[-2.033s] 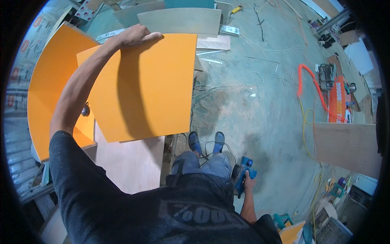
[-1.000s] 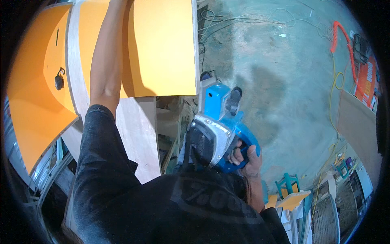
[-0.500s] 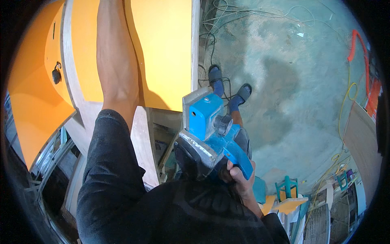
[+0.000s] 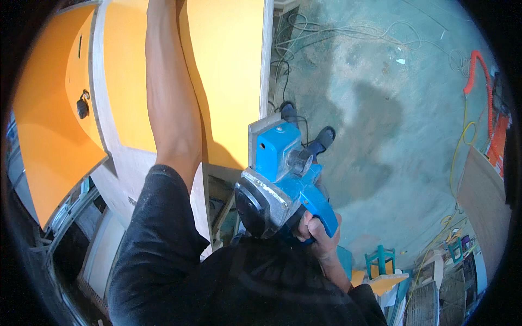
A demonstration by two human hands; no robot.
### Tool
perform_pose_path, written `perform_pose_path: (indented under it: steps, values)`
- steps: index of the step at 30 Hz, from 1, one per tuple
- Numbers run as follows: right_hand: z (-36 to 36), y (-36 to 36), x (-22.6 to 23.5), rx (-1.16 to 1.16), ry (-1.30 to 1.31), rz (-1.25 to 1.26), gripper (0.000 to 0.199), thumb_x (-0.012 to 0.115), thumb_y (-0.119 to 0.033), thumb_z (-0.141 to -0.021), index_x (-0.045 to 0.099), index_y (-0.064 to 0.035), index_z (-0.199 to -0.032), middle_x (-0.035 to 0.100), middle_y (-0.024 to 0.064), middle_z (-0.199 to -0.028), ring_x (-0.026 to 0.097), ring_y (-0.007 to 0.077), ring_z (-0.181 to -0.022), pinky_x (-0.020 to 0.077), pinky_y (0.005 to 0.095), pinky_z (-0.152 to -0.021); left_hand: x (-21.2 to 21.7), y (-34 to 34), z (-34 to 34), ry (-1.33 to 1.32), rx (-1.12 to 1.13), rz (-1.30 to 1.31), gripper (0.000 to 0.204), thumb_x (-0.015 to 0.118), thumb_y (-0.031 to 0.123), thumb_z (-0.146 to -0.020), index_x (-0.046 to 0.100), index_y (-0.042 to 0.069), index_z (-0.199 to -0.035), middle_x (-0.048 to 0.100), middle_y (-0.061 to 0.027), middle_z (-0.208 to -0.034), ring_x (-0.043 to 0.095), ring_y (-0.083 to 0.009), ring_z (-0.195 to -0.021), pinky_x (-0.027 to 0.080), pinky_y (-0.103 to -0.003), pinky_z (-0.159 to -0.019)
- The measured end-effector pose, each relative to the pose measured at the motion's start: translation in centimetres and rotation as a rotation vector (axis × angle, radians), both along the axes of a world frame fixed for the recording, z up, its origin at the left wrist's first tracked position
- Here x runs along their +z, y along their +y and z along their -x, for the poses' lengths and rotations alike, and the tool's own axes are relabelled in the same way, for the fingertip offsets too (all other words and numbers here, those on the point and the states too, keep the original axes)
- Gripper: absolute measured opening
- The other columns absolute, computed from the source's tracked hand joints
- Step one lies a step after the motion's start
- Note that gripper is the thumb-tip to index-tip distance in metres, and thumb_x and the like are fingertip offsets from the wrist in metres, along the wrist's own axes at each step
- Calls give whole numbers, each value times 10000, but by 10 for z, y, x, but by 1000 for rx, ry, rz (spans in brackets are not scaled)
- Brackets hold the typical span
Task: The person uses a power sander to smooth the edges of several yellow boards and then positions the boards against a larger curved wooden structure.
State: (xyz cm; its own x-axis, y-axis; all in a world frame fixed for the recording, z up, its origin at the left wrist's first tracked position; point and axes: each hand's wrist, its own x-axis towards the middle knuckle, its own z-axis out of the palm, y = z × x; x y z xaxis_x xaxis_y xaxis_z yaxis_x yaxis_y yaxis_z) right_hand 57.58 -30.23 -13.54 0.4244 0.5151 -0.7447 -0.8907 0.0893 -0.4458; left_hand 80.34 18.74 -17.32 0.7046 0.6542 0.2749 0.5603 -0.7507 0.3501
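Observation:
A blue electric planer (image 4: 276, 152) with a dark round knob and a grey metal side is held close in front of my body. Wrapped round its blue rear handle, my right hand (image 4: 322, 234) is closed. The planer sits beside the near right corner of an orange board (image 4: 228, 70) with a pale edge. My left arm stretches forward over this board, casting a shadow on it; the left hand lies beyond the top edge of the picture.
At the left stands a curved orange panel (image 4: 51, 119) with a dark padlock (image 4: 82, 106) hanging on it. Cables (image 4: 348, 30) lie on the concrete floor. A coiled red hose (image 4: 473, 70) is at the far right. A green stool (image 4: 380, 258) and boards are at the lower right.
The orange board, panel and my left arm now appear slightly further right and lower in the picture. The planer stays in my right hand, almost in the same place.

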Motion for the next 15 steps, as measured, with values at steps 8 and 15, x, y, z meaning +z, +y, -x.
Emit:
perform_pose_path:
  steps: [8, 15]
  values:
    - [-40, 27, 0, -25, 2, -40, 341, 674, -315, -967, 579, 13, -970, 521, 54, -620, 454, 123, -515, 366, 283, -503, 3, -5, -12, -13, 44, 42, 622, 812, 561, -783, 700, -7, -1012, 708, -186, -1073, 657, -305, -974, 499, -423, -899]
    - [-82, 52, -3, -102, 30, -51, 370, 669, -359, -990, 579, 0, -983, 499, 42, -606, 465, 128, -518, 401, 317, -544, -18, -4, -21, -91, -36, 54, 555, 841, 484, -784, 694, -18, -969, 690, -168, -983, 626, -270, -907, 497, -413, -839]
